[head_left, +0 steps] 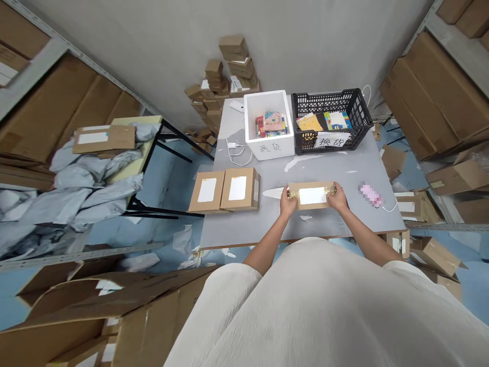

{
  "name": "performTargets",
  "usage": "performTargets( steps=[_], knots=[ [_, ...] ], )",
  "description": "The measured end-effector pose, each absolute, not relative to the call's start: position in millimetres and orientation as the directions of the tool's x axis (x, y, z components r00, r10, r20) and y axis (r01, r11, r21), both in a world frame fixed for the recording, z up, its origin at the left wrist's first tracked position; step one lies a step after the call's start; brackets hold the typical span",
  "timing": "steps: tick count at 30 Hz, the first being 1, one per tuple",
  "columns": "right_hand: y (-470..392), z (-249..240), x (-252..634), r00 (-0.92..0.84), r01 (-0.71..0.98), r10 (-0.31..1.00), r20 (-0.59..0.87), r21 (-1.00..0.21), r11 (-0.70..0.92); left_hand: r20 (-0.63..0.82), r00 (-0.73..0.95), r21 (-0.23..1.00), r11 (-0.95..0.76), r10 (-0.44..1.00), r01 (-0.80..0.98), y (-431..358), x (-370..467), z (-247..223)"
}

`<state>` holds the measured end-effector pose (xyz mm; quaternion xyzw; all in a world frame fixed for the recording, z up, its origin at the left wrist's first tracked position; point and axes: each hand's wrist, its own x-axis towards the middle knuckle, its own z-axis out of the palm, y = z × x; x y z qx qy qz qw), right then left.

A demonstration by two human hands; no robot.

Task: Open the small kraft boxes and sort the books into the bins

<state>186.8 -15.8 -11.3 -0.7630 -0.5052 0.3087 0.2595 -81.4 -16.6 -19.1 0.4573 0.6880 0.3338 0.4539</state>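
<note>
Between my two hands is a small cardboard box (313, 202) with a white label on top and shiny tape at both ends. My left hand (288, 203) grips its left end, and my right hand (337, 198) grips its right end. Both sets of fingers are closed around the box edges, partly hidden by it. The box is over the front part of the grey table (275, 227); whether it touches the surface I cannot tell. To the left sit two labelled cardboard boxes (240, 189), side by side.
At the table's back stand a white foam box (269, 148) and a black plastic crate (332, 145), both holding colourful packets. A blurred pink object (370, 194) with a cable lies at right. Grey parcels (72, 206) pile up on the left. Stacked small boxes (214, 92) lean near the wall.
</note>
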Motion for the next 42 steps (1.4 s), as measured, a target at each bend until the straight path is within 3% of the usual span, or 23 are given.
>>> performTargets(
  steps=[5, 8, 14, 20, 26, 30, 34, 42],
  knots=[
    [-19.1, -4.0, 185.9, 0.357, 0.452, 0.914, -0.195, -0.82, -0.351, -0.296, -0.206, 0.897, 0.346, 0.933, 0.276, -18.1, -81.0, -10.8],
    [-29.0, -11.4, 189.8, 0.351, 0.39, 0.888, -0.297, -0.816, -0.427, -0.334, -0.222, 0.872, 0.39, 0.916, 0.297, -26.6, -84.3, -20.1],
    [-54.1, -37.1, 202.4, 0.281, 0.549, 0.868, -0.409, -0.673, -0.495, -0.404, -0.244, 0.816, 0.468, 0.881, 0.34, -52.7, -91.9, -51.2],
    [-57.0, -44.3, 207.3, 0.238, 0.592, 0.868, -0.436, -0.643, -0.486, -0.427, -0.204, 0.814, 0.472, 0.881, 0.338, -54.7, -93.6, -58.8],
    [-37.3, -36.4, 207.0, 0.25, 0.502, 0.872, -0.422, -0.714, -0.489, -0.393, -0.182, 0.844, 0.432, 0.902, 0.317, -34.8, -86.1, -46.2],
    [-20.8, -24.5, 198.7, 0.165, 0.36, 0.861, -0.481, -0.783, -0.507, -0.362, -0.063, 0.893, 0.365, 0.93, 0.265, -11.7, -80.3, -28.7],
    [-16.1, -10.9, 188.9, 0.167, 0.187, 0.818, -0.551, -0.797, -0.575, -0.451, -0.09, 0.869, 0.46, 0.888, 0.179, 0.3, -79.2, -12.3],
    [-7.3, 0.2, 197.2, 0.372, 0.104, 0.846, -0.382, -0.888, -0.447, -0.286, -0.204, 0.94, 0.315, 0.936, 0.132, 13.9, -76.0, 5.3]
  ],
)
